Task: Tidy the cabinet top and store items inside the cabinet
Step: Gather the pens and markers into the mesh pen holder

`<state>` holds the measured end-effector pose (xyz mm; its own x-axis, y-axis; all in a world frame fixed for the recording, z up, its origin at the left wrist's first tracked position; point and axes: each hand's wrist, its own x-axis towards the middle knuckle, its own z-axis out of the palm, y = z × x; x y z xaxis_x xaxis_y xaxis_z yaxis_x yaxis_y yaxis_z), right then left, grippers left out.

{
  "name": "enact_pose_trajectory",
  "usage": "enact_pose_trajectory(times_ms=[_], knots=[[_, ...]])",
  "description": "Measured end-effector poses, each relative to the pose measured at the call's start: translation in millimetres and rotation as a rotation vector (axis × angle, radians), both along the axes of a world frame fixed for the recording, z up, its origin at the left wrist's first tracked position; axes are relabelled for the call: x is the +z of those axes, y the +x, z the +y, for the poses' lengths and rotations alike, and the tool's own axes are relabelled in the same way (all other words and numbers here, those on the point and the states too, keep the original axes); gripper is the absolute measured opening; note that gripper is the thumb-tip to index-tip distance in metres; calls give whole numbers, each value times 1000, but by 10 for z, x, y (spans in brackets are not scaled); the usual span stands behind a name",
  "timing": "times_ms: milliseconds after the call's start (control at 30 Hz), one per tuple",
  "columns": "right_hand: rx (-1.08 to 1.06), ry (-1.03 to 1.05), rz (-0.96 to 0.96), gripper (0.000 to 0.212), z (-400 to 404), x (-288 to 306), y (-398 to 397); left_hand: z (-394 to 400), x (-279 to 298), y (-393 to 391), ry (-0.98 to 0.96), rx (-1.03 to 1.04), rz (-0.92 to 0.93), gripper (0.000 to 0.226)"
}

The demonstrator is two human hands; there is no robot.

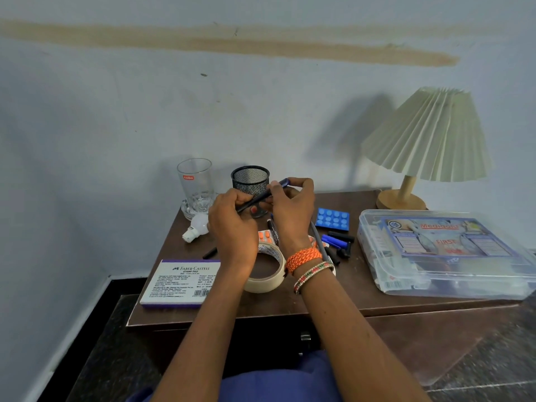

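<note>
Both hands hold one dark blue pen (262,195) slantwise above the brown cabinet top (333,288), just in front of a black mesh pen holder (250,179). My left hand (232,224) grips the pen's lower end; my right hand (290,207) pinches its upper, capped end. Below my hands lie a roll of masking tape (268,277), an orange pill strip (264,235) and a black marker (272,227). More pens and caps (338,242) are scattered to the right of my right wrist.
A glass tumbler (195,184) and a white bulb (197,226) sit at the back left. A stamp pad box (179,282) lies front left, a blue pill strip (332,218) mid-right, a clear first-aid box (443,253) at right, a pleated lamp (426,140) behind it.
</note>
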<state>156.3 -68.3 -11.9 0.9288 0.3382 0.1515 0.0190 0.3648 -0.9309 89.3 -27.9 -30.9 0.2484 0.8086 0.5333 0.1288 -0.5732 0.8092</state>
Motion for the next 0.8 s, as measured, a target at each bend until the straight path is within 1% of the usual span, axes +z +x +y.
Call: enact_pose_trajectory(times_ms=[100, 200, 300, 367, 433, 500, 600, 700, 800], knots=[[14, 12, -2, 19, -2, -4, -3, 3, 7, -1, -11, 25, -4, 23], [9, 2, -5, 18, -15, -16, 1, -30, 40, -19, -29, 84, 35, 22], [1, 17, 20, 20, -24, -11, 39, -4, 58, -46, -32, 67, 148, 17], [-83, 27, 1, 23, -22, 42, 123, 83, 55, -73, -50, 27, 246, 9], [-189, 104, -10, 21, 9, 174, 254, 219, 61, -114, -95, 39, 235, 8], [-295, 178, -30, 20, 72, 355, 405, 335, 82, -153, -114, 112, 202, 10], [-413, 142, -139, 20, 238, 548, 577, 409, 101, -154, -134, 145, 182, 13], [-405, 61, -262, 14, 411, 548, 657, 418, 96, -70, -138, 74, 159, 16], [-336, -32, -323, 8, 521, 492, 694, 403, 95, -11, -150, 20, 148, 16]])
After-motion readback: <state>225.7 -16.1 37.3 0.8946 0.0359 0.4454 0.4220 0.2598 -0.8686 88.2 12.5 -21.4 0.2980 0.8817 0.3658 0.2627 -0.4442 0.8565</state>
